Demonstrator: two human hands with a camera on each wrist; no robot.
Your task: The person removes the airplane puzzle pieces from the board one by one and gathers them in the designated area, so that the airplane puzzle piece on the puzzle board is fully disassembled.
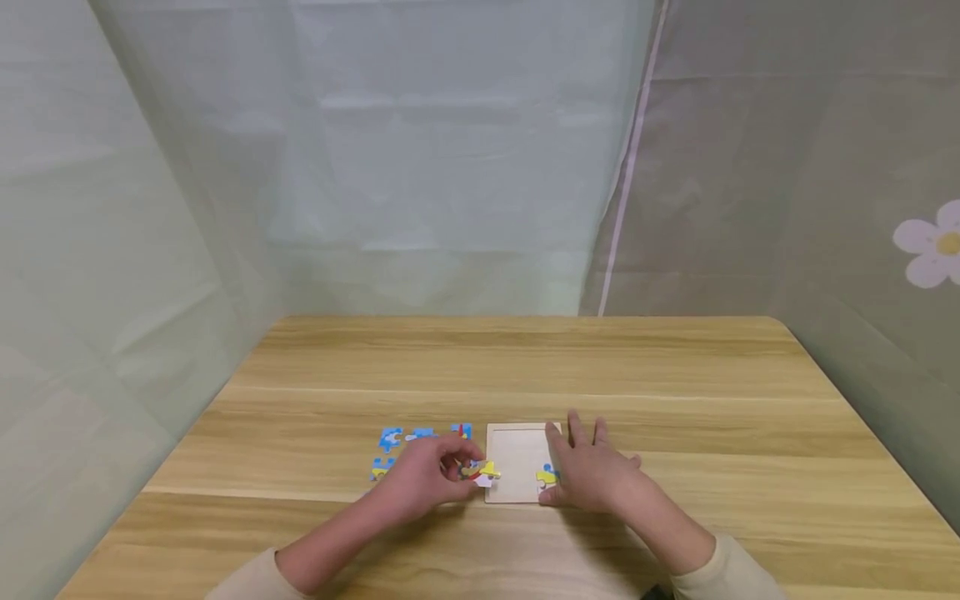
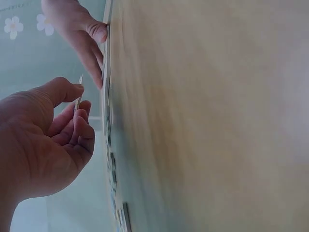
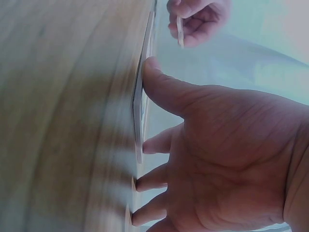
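My left hand (image 1: 427, 471) pinches a jigsaw piece (image 1: 489, 472) with yellow and white on it, above the left edge of a square wooden puzzle tray (image 1: 517, 446). In the left wrist view the thin piece (image 2: 79, 94) stands between thumb and fingertips, raised off the table. My right hand (image 1: 596, 475) rests at the tray's right side with its fingers spread. Its thumb (image 3: 153, 72) lies on the tray's edge in the right wrist view. A blue and yellow piece (image 1: 547, 477) sits inside the tray at the right, partly covered by that hand.
Several more blue jigsaw pieces (image 1: 391, 438) lie left of the tray, some hidden behind my left hand. All of it is on a wood-grain table (image 1: 480, 358). Hanging cloth (image 1: 450, 167) encloses the table's back and sides.
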